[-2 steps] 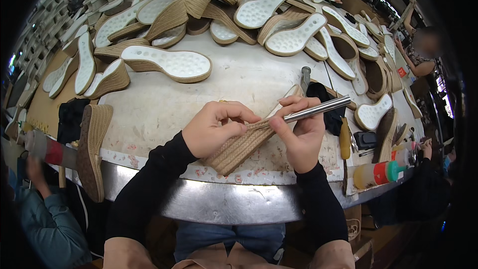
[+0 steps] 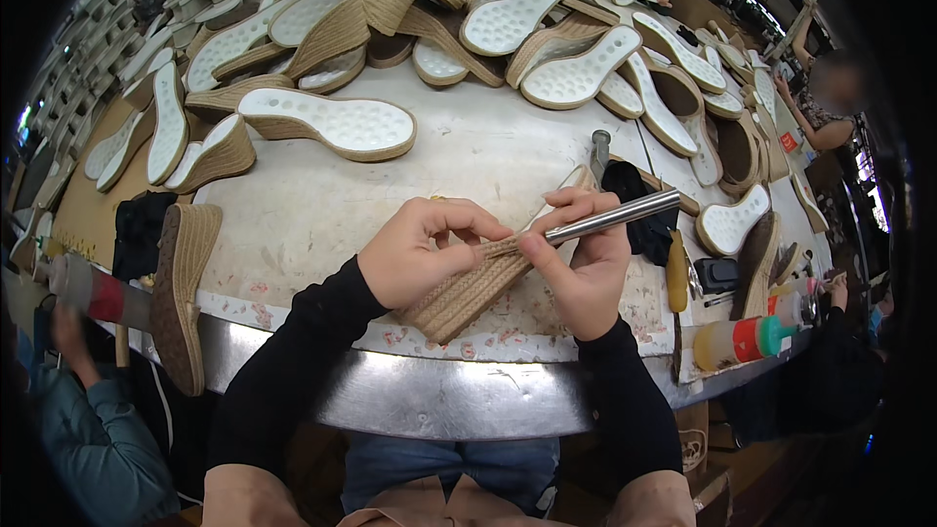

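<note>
My left hand (image 2: 410,252) is closed on a braided-rope wedge shoe sole (image 2: 461,299), thumb and fingers pinching its upper edge. The sole stands tilted above the front of the table, its toe end pointing away to the right. In my right hand (image 2: 589,271) is a slim, shiny metal rod tool (image 2: 630,212), gripped between thumb and fingers. The tool's left end meets the rope edge close to my left fingertips; its tip is hidden there. My right thumb presses near the same edge.
Many wedge soles with white dimpled insoles (image 2: 332,122) lie heaped across the back. A brown-bottomed wedge (image 2: 179,283) overhangs the left front edge. At right are a yellow-handled tool (image 2: 676,271), a black case (image 2: 716,274) and a glue bottle (image 2: 732,343). A hammer-like tool (image 2: 599,151) stands beyond my hands.
My right hand and the metal rod have shifted slightly left and down along the sole's edge. My left hand and the sole stay nearly still.
</note>
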The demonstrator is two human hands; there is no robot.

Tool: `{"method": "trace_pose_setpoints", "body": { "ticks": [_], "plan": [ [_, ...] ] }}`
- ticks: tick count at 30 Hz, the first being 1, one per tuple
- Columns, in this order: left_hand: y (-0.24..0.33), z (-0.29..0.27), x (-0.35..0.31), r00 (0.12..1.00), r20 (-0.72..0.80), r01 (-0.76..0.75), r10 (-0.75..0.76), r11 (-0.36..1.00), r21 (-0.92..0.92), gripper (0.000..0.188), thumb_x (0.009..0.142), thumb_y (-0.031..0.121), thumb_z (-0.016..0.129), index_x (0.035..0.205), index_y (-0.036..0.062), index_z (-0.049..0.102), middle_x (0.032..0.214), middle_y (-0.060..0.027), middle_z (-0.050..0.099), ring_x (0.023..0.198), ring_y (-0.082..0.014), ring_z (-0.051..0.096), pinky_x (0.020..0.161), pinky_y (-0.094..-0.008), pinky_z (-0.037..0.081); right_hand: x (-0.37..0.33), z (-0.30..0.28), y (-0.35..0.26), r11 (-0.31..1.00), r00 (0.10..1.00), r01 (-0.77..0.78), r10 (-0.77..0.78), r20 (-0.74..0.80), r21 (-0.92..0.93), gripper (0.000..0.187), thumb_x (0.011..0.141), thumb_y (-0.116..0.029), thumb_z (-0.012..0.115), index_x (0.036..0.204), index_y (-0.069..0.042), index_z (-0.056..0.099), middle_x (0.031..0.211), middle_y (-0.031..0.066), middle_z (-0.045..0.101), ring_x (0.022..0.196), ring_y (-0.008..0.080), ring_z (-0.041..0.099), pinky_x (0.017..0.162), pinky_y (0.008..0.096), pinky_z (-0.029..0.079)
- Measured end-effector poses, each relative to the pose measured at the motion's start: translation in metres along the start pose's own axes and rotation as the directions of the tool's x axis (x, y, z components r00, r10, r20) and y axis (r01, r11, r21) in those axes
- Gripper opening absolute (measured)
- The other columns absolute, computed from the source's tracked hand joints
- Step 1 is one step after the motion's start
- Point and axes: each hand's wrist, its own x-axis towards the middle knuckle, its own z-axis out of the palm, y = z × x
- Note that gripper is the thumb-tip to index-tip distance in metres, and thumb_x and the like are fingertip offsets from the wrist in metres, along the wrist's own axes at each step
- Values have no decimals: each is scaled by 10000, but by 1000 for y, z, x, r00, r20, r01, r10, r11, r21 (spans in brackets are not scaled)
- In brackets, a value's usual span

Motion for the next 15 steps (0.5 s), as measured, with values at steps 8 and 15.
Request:
{"method": "trace_pose_setpoints", "body": {
  "ticks": [8, 15],
  "plan": [
    [9, 0, -1, 999, 7, 48, -48, 995, 82, 298, 806, 68, 616, 1083, 23, 719, 1066, -40, 703, 885, -86, 588, 728, -229, 429, -2, 10, -10, 997, 996, -58, 62, -61, 59, 440, 804, 19, 776, 1137, 3, 489, 939, 59, 600, 858, 92, 606, 846, 243, 457],
    [9, 1, 2, 992, 3, 122, -123, 987, 105, 306, 789, 64, 628, 1079, 20, 715, 1054, -8, 704, 834, -48, 547, 709, -213, 407, -1, 11, -1, 1000, 995, 24, -23, -93, 6, 399, 807, 44, 752, 1089, -17, 477, 949, 68, 595, 856, 99, 578, 855, 265, 461]
  ]
}}
